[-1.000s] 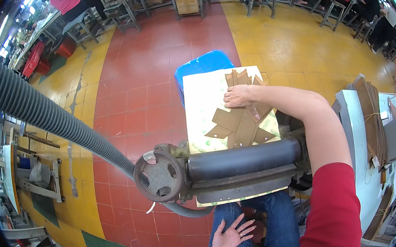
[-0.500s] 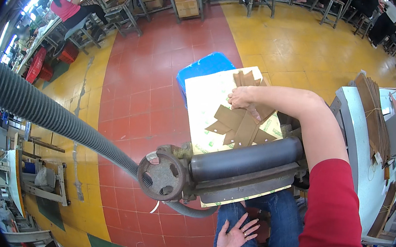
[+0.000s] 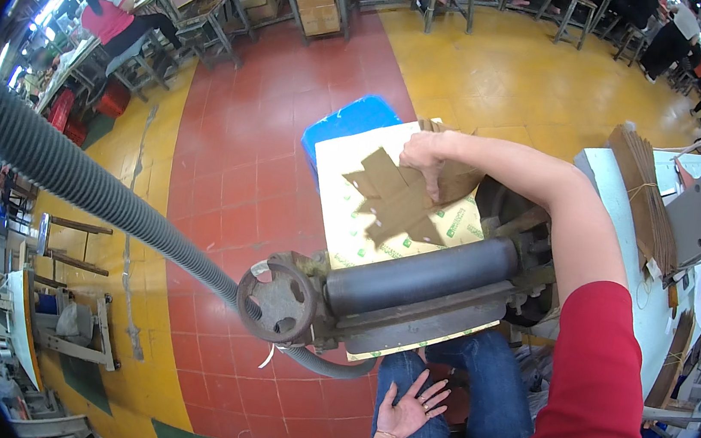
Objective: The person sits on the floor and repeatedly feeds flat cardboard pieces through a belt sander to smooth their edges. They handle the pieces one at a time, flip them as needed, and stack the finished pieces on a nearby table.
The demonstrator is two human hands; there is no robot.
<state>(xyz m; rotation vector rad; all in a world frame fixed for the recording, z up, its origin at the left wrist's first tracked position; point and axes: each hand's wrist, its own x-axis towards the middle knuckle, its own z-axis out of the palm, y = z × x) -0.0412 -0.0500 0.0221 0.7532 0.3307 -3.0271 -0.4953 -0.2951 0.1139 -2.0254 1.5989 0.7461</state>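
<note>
At the far side of the cream board (image 3: 331, 165), my right hand (image 3: 423, 160) is closed on a loose bunch of flat brown cut pieces (image 3: 396, 194), perhaps leather or fabric. The pieces fan out in several directions and look slightly blurred. Between them and me lies a dark roller (image 3: 422, 275), with a round metal handwheel (image 3: 276, 301) at its left end. My left hand (image 3: 409, 412) rests palm up over my jeans, with its fingers spread and nothing in it.
A blue plastic sheet or bin (image 3: 348, 124) shows beneath the board's far left. A ribbed grey hose (image 3: 128, 198) slants in from the left. Tied brown strips (image 3: 643, 196) lie on the pale table at right. People sit in the background.
The brown pieces have shifted and turned on the board, now bunched under my right hand, which has drawn slightly nearer. My left hand stays open on my lap.
</note>
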